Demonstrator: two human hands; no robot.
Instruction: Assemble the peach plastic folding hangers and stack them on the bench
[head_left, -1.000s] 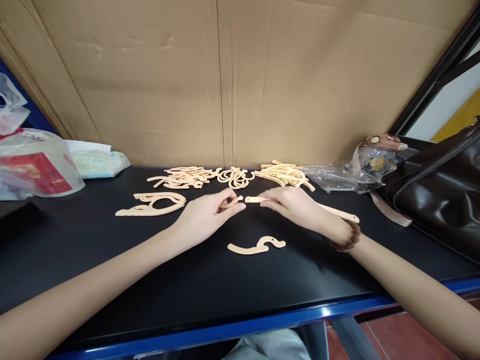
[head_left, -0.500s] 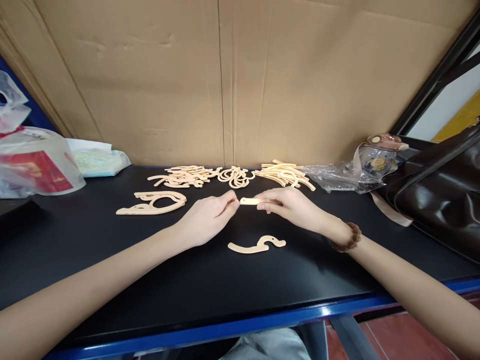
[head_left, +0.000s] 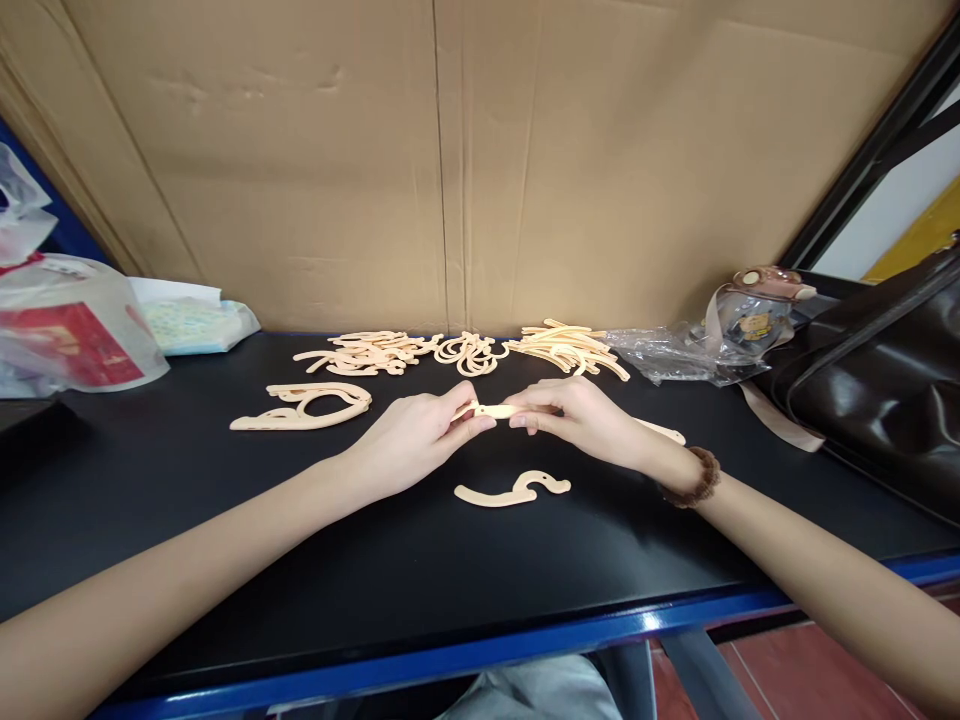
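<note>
My left hand and my right hand meet over the middle of the black table. Both pinch a long pale wooden strip between their fingertips; its far end shows behind my right wrist. My left fingers also seem to hold a small wooden piece against the strip, mostly hidden. A curved S-shaped wooden piece lies flat just in front of my hands. A larger arched wooden piece lies to the left of my left hand.
Piles of thin wooden cut-outs lie along the cardboard back wall. Plastic bags sit at the far left. Clear wrapping, a small bottle and a dark leather bag crowd the right side.
The two hands have closed together, bringing the left hand's small piece onto the end of the strip; the strip has tilted and shifted slightly toward me.
</note>
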